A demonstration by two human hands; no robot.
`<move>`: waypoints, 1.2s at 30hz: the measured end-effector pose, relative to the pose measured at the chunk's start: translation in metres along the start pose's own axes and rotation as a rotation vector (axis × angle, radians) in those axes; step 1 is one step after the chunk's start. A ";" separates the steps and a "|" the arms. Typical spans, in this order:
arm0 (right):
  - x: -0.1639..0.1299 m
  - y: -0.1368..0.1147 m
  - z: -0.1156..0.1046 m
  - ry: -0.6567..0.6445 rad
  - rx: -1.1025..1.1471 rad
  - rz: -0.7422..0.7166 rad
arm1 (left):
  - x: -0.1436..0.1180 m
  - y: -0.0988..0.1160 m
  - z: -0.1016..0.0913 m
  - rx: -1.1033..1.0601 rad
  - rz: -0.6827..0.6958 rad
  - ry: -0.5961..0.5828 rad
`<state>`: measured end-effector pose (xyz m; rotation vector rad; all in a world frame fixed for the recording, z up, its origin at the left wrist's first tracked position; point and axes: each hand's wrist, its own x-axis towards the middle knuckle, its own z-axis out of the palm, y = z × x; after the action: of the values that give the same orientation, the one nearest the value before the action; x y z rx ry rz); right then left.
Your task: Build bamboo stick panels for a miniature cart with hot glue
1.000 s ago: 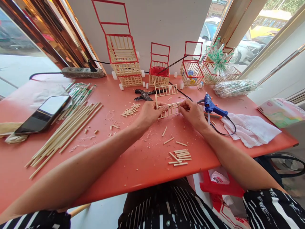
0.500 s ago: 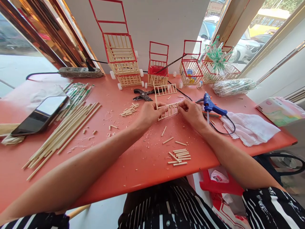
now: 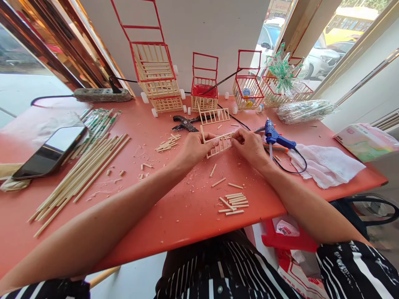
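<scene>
A small ladder-like frame of wooden sticks [image 3: 222, 145] is held just above the table between my two hands. My left hand [image 3: 198, 146] pinches its left end between thumb and fingers, and a stick there points upward. At the right end, the fingertips of my right hand [image 3: 246, 143] are closed on the frame; whether they also hold a small piece is hidden. Behind them lies a second ladder-like frame [image 3: 215, 116]. A blue hot glue gun [image 3: 277, 138] stands to the right of my right hand. Black pliers [image 3: 186, 123] lie beyond my left hand.
Small stick carts with red trim, one tall cart [image 3: 157, 74] among them, line the wall. Long wooden sticks [image 3: 84, 178] and a phone [image 3: 51, 151] lie left. Short cut sticks [image 3: 235, 201] sit near the front edge. A white cloth [image 3: 327, 164] and tissue pack [image 3: 368, 141] are right.
The frame has tilted slightly in my hands, so its rungs show more clearly. Both hands keep their grip in nearly the same place. The whole view has shifted a little.
</scene>
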<state>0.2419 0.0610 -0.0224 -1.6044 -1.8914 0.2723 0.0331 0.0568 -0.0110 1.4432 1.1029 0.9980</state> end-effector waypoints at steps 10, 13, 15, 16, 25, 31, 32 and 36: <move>0.000 0.003 0.002 0.010 -0.008 -0.015 | -0.002 0.002 -0.001 0.022 -0.003 -0.015; 0.000 0.004 0.002 0.011 0.009 -0.021 | -0.001 0.001 -0.001 0.013 -0.008 -0.017; 0.000 0.004 0.002 0.010 0.017 -0.023 | -0.001 0.000 -0.002 0.017 -0.009 -0.018; 0.000 0.005 0.002 0.009 0.021 -0.022 | -0.001 0.000 -0.002 0.022 -0.007 -0.020; -0.001 0.005 0.002 -0.007 0.028 -0.033 | 0.007 0.013 -0.020 0.051 0.003 -0.080; -0.002 0.002 0.005 -0.007 0.011 -0.028 | 0.014 0.031 -0.038 0.203 -0.007 -0.162; -0.001 0.002 0.005 -0.007 0.005 -0.025 | 0.017 0.034 -0.040 0.281 -0.002 -0.186; -0.002 0.000 0.004 -0.008 -0.016 -0.035 | 0.036 0.047 -0.038 0.660 0.139 -0.182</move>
<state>0.2400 0.0601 -0.0263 -1.5812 -1.9300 0.2493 0.0109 0.0981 0.0421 2.1157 1.2703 0.5917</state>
